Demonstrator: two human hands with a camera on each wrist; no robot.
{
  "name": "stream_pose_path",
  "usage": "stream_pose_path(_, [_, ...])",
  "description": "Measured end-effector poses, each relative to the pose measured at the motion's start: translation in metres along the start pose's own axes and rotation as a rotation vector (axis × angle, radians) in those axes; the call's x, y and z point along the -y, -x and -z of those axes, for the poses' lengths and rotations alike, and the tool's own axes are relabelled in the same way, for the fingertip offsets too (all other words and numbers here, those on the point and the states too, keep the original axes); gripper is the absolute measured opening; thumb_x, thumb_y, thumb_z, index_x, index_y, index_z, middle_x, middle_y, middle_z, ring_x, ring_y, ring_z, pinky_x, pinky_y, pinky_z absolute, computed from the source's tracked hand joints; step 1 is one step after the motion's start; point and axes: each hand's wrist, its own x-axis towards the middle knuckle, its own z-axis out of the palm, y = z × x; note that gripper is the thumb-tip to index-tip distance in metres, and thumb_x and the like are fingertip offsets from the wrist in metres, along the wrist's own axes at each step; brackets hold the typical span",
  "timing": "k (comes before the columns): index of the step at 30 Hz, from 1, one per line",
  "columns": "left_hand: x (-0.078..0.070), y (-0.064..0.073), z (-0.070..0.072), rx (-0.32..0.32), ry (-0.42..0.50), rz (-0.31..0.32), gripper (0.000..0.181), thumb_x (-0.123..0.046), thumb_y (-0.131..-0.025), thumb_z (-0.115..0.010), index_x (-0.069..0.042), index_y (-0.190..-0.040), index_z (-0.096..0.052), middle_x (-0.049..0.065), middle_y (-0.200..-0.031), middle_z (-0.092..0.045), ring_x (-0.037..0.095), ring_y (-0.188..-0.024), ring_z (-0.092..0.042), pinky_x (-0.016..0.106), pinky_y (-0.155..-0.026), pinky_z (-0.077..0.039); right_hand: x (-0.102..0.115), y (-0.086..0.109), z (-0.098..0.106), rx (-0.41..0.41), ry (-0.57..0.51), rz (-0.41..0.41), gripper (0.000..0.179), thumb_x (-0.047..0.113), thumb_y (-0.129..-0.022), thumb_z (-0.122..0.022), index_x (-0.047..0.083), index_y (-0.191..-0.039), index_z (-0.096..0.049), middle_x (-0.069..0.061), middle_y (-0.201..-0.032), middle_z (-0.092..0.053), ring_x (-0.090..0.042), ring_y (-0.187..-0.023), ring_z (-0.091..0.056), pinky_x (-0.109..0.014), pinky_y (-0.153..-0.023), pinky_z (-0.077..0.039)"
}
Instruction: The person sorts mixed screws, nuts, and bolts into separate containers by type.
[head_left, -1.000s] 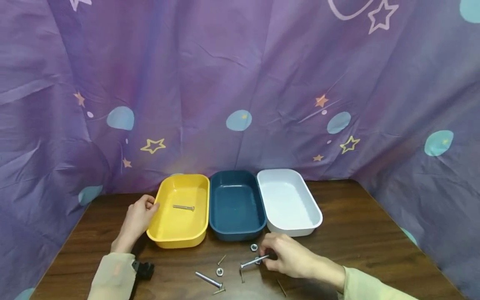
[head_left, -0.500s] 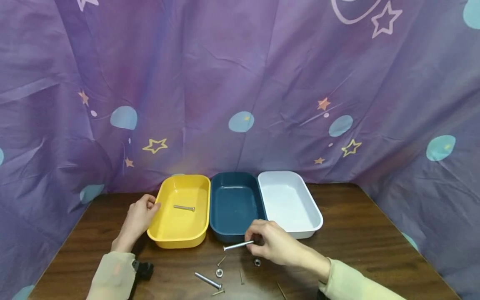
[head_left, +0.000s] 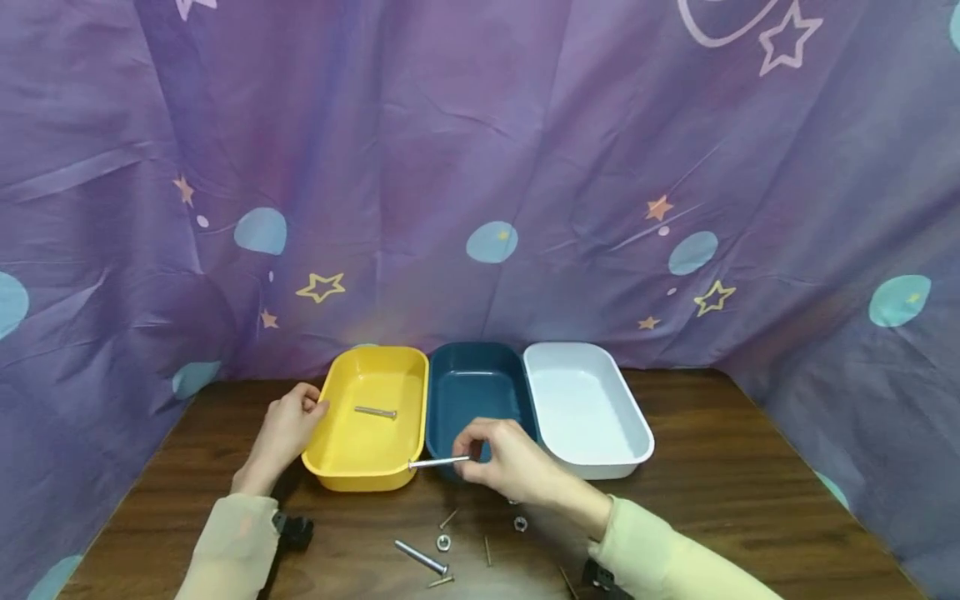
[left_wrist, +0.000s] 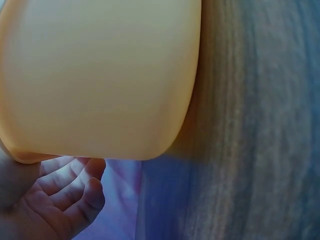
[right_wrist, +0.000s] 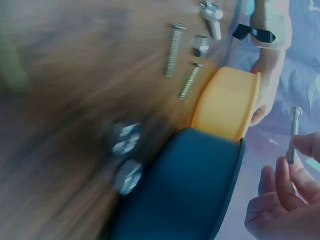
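Observation:
My right hand (head_left: 510, 458) pinches a long silver bolt (head_left: 435, 462) between thumb and fingers, above the front of the dark blue tray (head_left: 468, 392). The head end of the bolt points left and overlaps the front right corner of the yellow tray (head_left: 341, 450). In the right wrist view the bolt (right_wrist: 294, 132) juts up from the fingertips. My left hand (head_left: 281, 433) holds the yellow tray at its left rim; in the left wrist view its curled fingers (left_wrist: 75, 195) show below the tray wall. Another bolt (head_left: 375, 412) lies inside the yellow tray.
A white tray (head_left: 585, 408) stands right of the blue one, all three side by side. In front lie a thick bolt (head_left: 420, 557), a nut (head_left: 444, 543), another nut (head_left: 521, 524) and several thin screws, one screw (head_left: 487, 551) near the middle. A purple curtain (head_left: 480, 167) hangs behind the table.
My right hand has lifted the bolt from the table near the nuts and carried it left and up to the trays' front. My left hand has stayed at the yellow tray.

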Motion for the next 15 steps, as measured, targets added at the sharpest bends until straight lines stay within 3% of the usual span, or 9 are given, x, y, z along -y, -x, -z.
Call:
stream_pose_path(9, [0.001,0.0,0.0,-0.007,-0.004,0.004,0.02,-0.014,-0.093,-0.061,0.003,-0.102,-0.06,0.013,-0.084,-0.064,0.029,-0.075,-0.061,0.04,-0.068,-0.047,0.011,-0.041,-0.024,-0.044,-0.086,-0.12,0.005,0.013,-0.08,-0.073,0.015,-0.082,-0.069,0.013,-0.075,-0.06,-0.005,-0.072,-0.055,-0.023,-0.067,-0.045])
stream_pose_path(15, [-0.001,0.001,0.002,0.007,-0.006,0.012,0.022,-0.015,-0.094,-0.061,0.004,-0.104,-0.059,0.014,-0.086,-0.064,0.029,-0.076,-0.061,0.043,-0.069,-0.048,0.015,-0.057,-0.053,-0.074,-0.037,-0.105,0.007,0.01,-0.078,-0.072,0.015,-0.081,-0.068,0.01,-0.076,-0.058,-0.007,-0.071,-0.055,-0.018,-0.065,-0.043])
